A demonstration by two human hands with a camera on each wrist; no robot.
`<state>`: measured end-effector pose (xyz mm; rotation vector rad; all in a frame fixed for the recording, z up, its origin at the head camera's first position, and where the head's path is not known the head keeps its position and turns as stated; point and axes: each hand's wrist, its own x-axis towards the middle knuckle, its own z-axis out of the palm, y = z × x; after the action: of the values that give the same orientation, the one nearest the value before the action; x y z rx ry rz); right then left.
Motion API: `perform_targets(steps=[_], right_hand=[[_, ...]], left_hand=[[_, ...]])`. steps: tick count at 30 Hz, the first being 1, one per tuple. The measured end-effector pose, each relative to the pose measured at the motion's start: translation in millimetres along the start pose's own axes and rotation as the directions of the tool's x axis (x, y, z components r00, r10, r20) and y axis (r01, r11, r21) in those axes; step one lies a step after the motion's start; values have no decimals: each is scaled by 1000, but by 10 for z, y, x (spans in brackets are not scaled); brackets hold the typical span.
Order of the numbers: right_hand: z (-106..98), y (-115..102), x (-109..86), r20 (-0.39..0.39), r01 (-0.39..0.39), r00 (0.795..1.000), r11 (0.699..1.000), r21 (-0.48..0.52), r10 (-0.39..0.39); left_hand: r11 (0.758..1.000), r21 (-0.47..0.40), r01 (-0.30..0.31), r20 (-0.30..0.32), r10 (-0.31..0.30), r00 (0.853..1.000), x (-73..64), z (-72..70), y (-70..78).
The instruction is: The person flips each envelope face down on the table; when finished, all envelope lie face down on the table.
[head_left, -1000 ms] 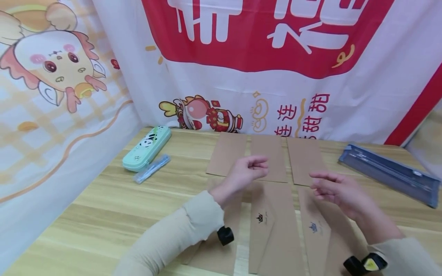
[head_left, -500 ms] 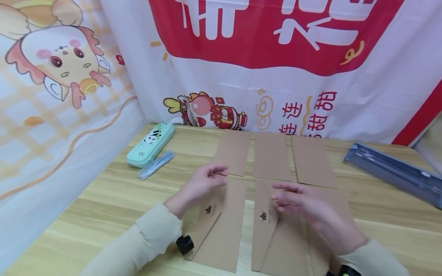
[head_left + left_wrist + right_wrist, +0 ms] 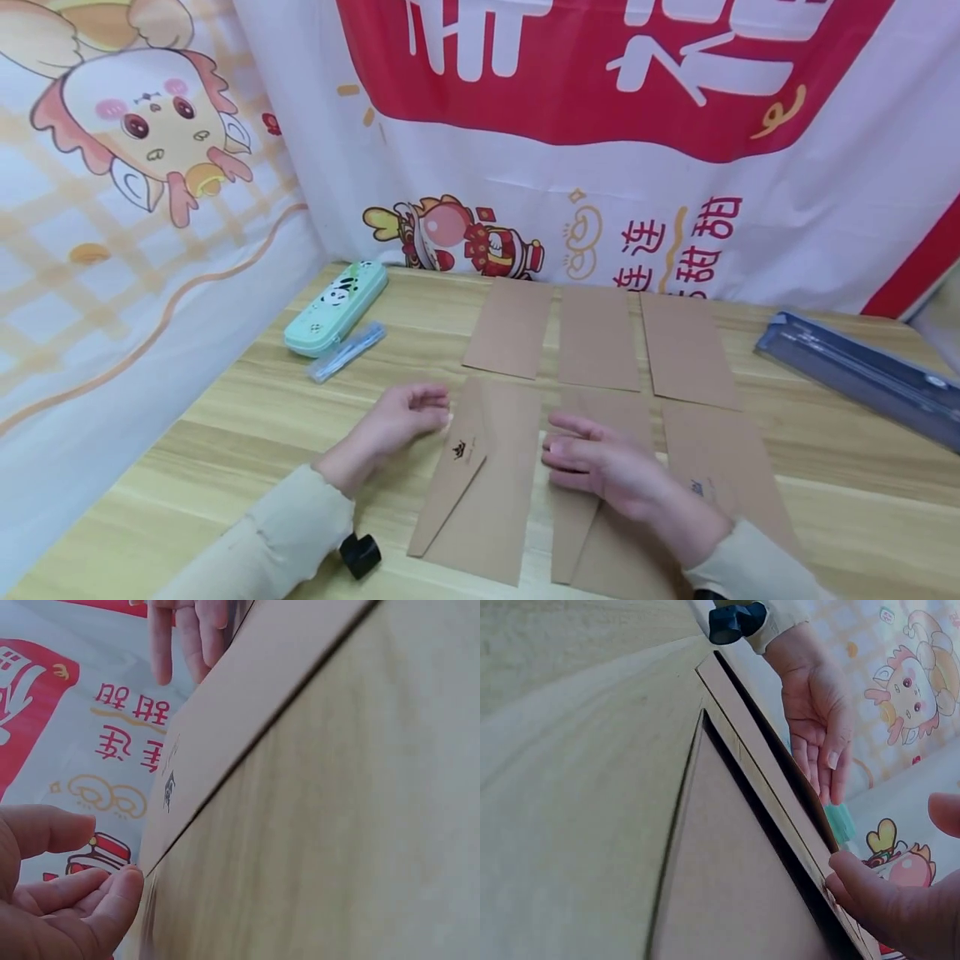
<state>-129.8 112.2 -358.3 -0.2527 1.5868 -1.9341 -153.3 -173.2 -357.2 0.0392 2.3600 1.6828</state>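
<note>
My left hand (image 3: 393,429) is at the left edge of the front-left brown envelope (image 3: 498,492), which lies flap up with a small crown print. In the left wrist view its fingers are loosely bent, with nothing between them. My right hand (image 3: 611,467), fingers relaxed and apart, is over the front-middle envelope (image 3: 607,404) and hides part of it. Its fingertips (image 3: 844,870) are near the gap between the two envelopes. The front-right envelope (image 3: 723,450) lies partly behind the right wrist. Three more envelopes lie in a back row: left (image 3: 510,325), middle (image 3: 597,337) and right (image 3: 690,350).
A mint-green panda pencil case (image 3: 337,308) stands at the back left, beside a clear packet with bluish contents (image 3: 347,352). At the right lies a long dark-blue zip pouch (image 3: 855,371). Printed cloth (image 3: 450,158) hangs behind the wooden table (image 3: 247,442).
Both hands have moved left and toward the body, from above the envelope rows to either side of the front-left envelope. The view has shifted slightly. The envelopes stay in their two rows.
</note>
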Motion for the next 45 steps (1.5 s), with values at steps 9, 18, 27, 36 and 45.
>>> perform_targets(steps=[9,18,27,36,45], right_hand=[[94,-4,89,-13,2,1000,999,39,-2],[182,1,173,-19,5,1000,1000,18,-5],[251,-18,260,3,-7,1000,1000,-16,7],[333,-28,382,2,-18,1000,1000,-20,18],[377,0,461,4,-14,1000,1000,-16,14]], left_hand=[[997,-72,27,21,-26,999,-40,24,-44],[991,-131,27,-32,-31,999,-40,21,-72],[977,-208,48,-98,-69,993,-43,-36,-99],[979,-201,29,-137,-57,989,-46,-137,-46],[978,-204,-45,-134,17,991,-55,-197,107]])
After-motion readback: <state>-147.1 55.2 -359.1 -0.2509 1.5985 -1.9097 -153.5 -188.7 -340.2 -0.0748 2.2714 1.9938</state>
